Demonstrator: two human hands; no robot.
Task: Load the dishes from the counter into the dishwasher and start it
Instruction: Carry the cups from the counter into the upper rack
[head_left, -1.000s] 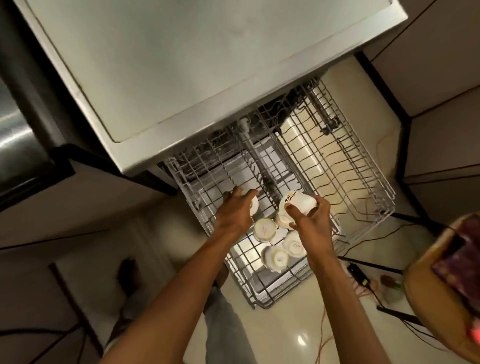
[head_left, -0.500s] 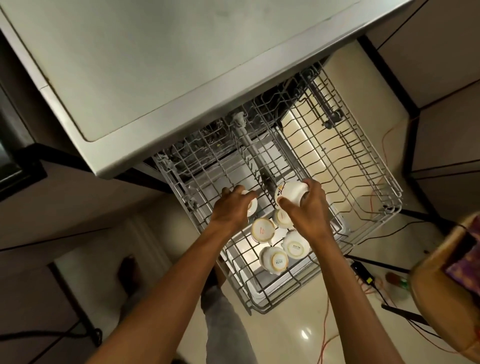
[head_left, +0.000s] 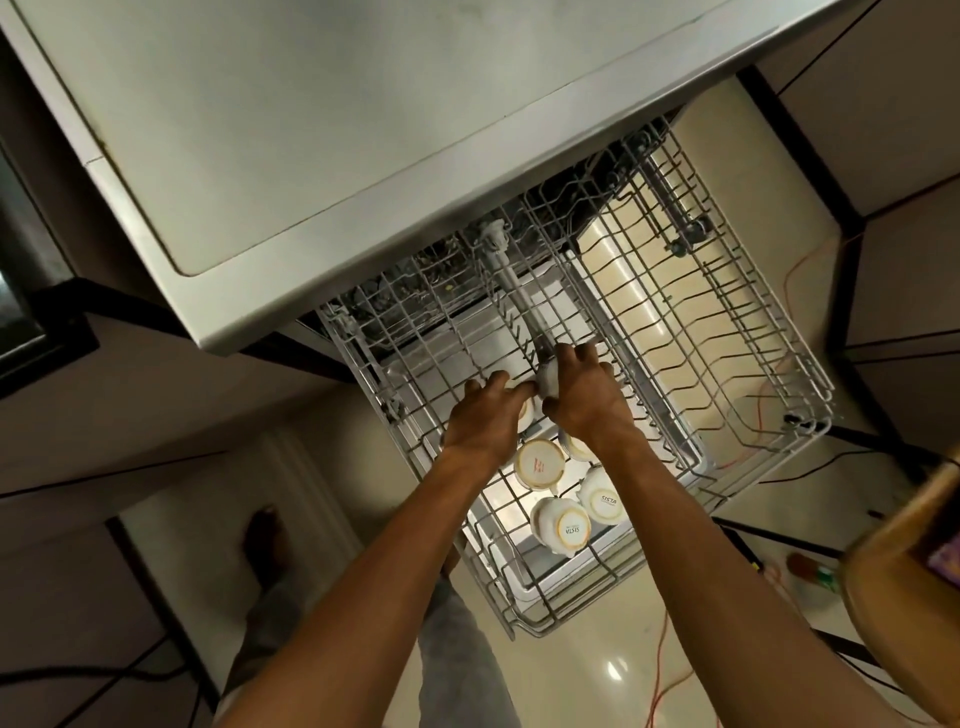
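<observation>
Our right hand (head_left: 584, 397) grips a white cup (head_left: 548, 378) over the pulled-out rack (head_left: 727, 332); our left hand (head_left: 485, 415) closes on another cup (head_left: 525, 415) beside it. Three more cups (head_left: 539, 464) sit upside down in the rack, nearer us.

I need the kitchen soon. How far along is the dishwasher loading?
Partly done: several white cups sit upside down in the pulled-out rack. In hand: the right hand and left hand each set down another cup. Left: the rack pushed in, door shut, start. The counter is out of view.
</observation>
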